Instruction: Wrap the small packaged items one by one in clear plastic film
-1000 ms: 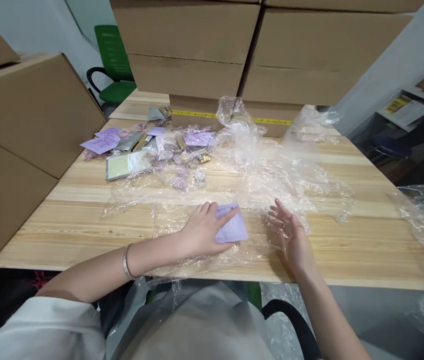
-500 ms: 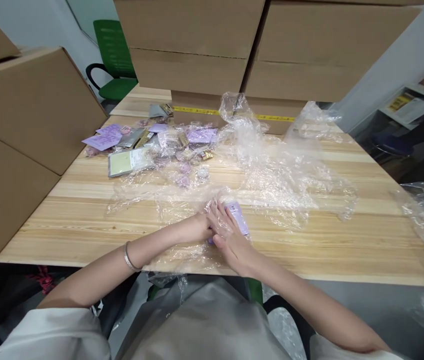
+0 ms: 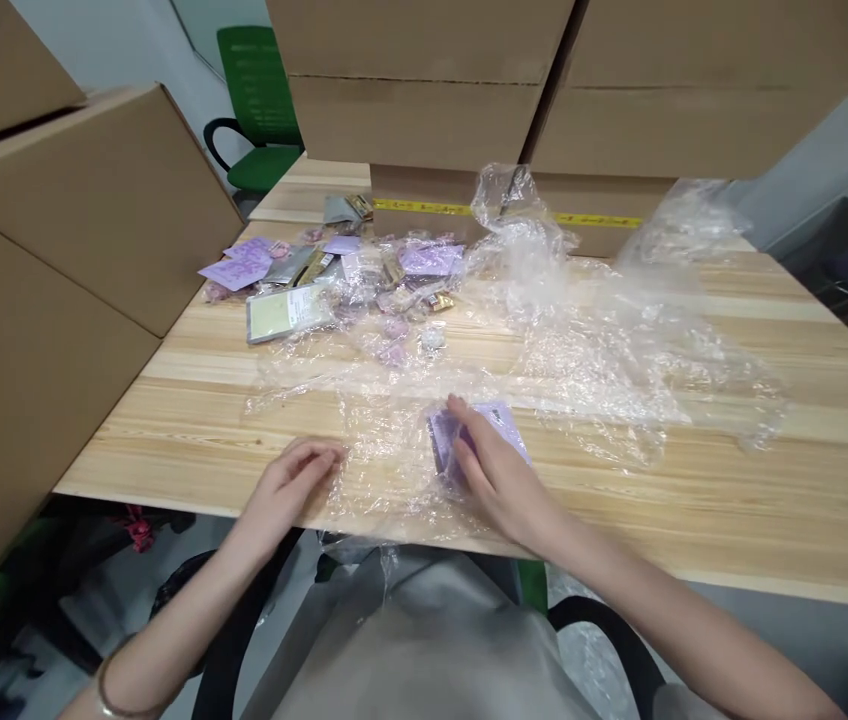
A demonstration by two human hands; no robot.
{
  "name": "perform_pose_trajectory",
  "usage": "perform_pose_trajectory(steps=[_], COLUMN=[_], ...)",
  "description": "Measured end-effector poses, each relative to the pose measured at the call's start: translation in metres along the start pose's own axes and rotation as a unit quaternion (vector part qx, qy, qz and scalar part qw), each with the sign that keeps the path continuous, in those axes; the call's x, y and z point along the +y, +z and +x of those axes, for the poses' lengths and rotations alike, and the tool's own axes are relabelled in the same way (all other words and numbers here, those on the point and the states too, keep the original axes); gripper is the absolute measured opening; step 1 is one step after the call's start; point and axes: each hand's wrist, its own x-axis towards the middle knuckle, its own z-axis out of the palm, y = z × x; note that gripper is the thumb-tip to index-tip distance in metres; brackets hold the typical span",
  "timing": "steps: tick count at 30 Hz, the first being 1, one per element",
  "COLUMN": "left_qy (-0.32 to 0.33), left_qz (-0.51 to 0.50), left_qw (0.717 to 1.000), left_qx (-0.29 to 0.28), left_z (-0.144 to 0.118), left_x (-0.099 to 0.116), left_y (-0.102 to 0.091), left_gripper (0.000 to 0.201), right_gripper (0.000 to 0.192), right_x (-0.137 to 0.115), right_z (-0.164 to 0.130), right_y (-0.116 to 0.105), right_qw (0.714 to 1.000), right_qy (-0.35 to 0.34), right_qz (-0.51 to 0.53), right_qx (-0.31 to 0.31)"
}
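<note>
A purple printed packet lies on clear bubble wrap near the table's front edge. My right hand rests over the packet, fingers stretched out and thumb apart from them, covering its middle. To the left, my left hand has thumb and fingers pinched together at the edge of the wrap. The wrap spreads between both hands and hangs a little over the front edge.
Beyond the hands sits a pile of small purple and silver packets. More crumpled clear wrap covers the right middle. Cardboard boxes stand at the back, and another box on the left. A green chair is behind.
My left hand has moved away from my right hand, to the left along the wrap. More of the purple packet now shows under my right hand. The view has shifted slightly.
</note>
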Motion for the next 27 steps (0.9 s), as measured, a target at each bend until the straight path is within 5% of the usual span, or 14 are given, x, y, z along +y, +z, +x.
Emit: perform_pose_trajectory(steps=[5, 11, 16, 21, 24, 27], left_qy=[-0.037, -0.16, -0.079, 0.01, 0.032, 0.061], left_qz=[-0.217, -0.3, -0.22, -0.135, -0.077, -0.094], left_qw=[0.973, 0.939, 0.963, 0.952, 0.956, 0.957], left_qx=[0.069, -0.049, -0.133, -0.276, -0.282, -0.267], left_z=[-0.03, -0.025, -0.004, 0.012, 0.023, 0.033], left_x=[-0.003, 0.018, 0.046, 0.086, 0.097, 0.096], left_y=[0.022, 0.031, 0.057, 0.116, 0.142, 0.146], left_gripper=[0.042, 0.058, 0.071, 0.069, 0.066, 0.07], right_gripper=[0.054, 0.049, 0.053, 0.057, 0.056, 0.053], right_x=[0.022, 0.03, 0.027, 0.027, 0.026, 0.027], right_z=[0.016, 0.02, 0.018, 0.017, 0.018, 0.018], right_y=[-0.007, -0.003, 0.001, 0.003, -0.001, -0.016], right_qw=[0.973, 0.957, 0.952, 0.962, 0.98, 0.988], right_qy=[-0.157, -0.174, -0.18, -0.168, -0.123, -0.076], right_qz=[-0.137, -0.21, -0.23, -0.184, -0.092, 0.042], right_qx=[-0.097, -0.102, -0.094, -0.113, -0.125, -0.127])
